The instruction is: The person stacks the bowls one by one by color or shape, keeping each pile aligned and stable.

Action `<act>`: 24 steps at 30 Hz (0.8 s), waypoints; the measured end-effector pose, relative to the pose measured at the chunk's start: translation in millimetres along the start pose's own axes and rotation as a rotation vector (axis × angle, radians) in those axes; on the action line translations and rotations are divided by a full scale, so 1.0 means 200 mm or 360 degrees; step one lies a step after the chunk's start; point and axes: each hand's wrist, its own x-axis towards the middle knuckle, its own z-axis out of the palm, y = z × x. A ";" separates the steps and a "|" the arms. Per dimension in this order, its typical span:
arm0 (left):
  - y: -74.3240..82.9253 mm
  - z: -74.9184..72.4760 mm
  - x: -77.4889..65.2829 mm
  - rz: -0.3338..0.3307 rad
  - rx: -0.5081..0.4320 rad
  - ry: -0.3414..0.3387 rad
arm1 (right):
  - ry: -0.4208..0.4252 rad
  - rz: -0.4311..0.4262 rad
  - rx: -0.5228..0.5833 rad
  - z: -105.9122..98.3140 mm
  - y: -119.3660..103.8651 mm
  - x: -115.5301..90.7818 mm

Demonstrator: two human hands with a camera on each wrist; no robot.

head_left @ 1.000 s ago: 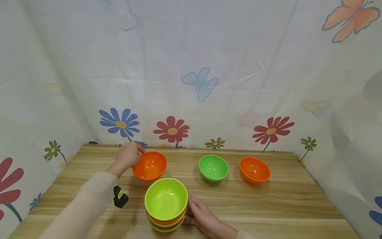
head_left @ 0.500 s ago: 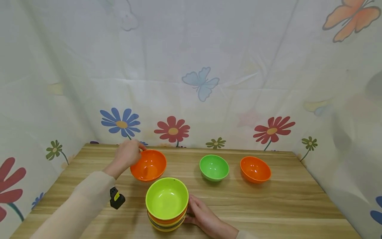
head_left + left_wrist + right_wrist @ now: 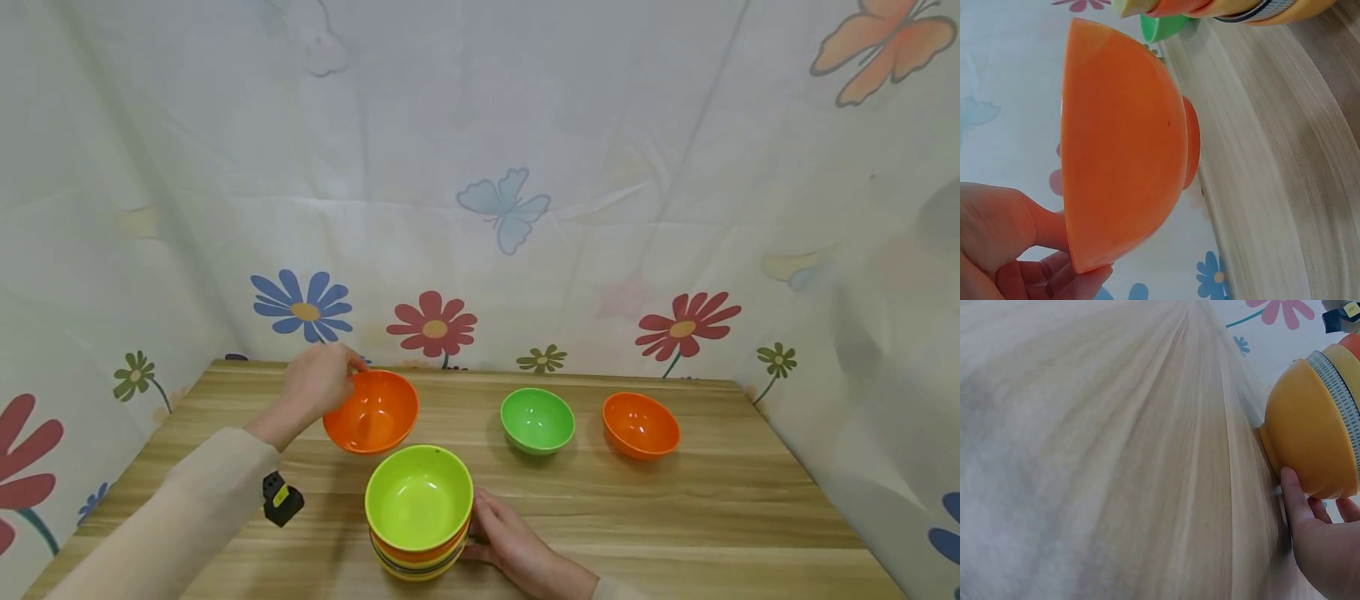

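Observation:
An orange bowl [image 3: 375,417] hangs above the table's left part; my left hand [image 3: 318,383] pinches its rim. In the left wrist view, the bowl [image 3: 1122,144] is lifted on its side in frame, with the thumb outside and fingers at the other face of the rim. Nearer to me stands a stack of several bowls, with a yellow-green bowl [image 3: 420,500] on top. My right hand [image 3: 517,542] rests against the stack's right side. In the right wrist view its fingers [image 3: 1295,494] touch the yellow-orange bottom bowl [image 3: 1307,425] low down.
A green bowl [image 3: 537,421] and another orange bowl [image 3: 640,427] stand farther back, right of the stack. The wooden table [image 3: 660,517] ends at a flower-printed cloth [image 3: 570,283]. A black device [image 3: 282,500] sits at my left wrist.
My left hand has raised the orange bowl slightly and drawn it a little left. The right hand and the stack have stayed in place.

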 end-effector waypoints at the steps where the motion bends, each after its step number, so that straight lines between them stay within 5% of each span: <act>1: 0.00 -0.01 0.00 0.0003 0.0001 0.0005 | -0.0001 0.0001 0.0000 0.00 0.00 0.00; 12: 0.06 -0.07 -0.05 0.0069 -0.0016 0.0072 | 0.0008 0.0012 -0.0002 0.00 0.00 0.00; 24: 0.16 -0.13 -0.11 0.0156 -0.0055 0.0021 | 0.0006 0.0011 -0.0017 0.00 0.00 0.00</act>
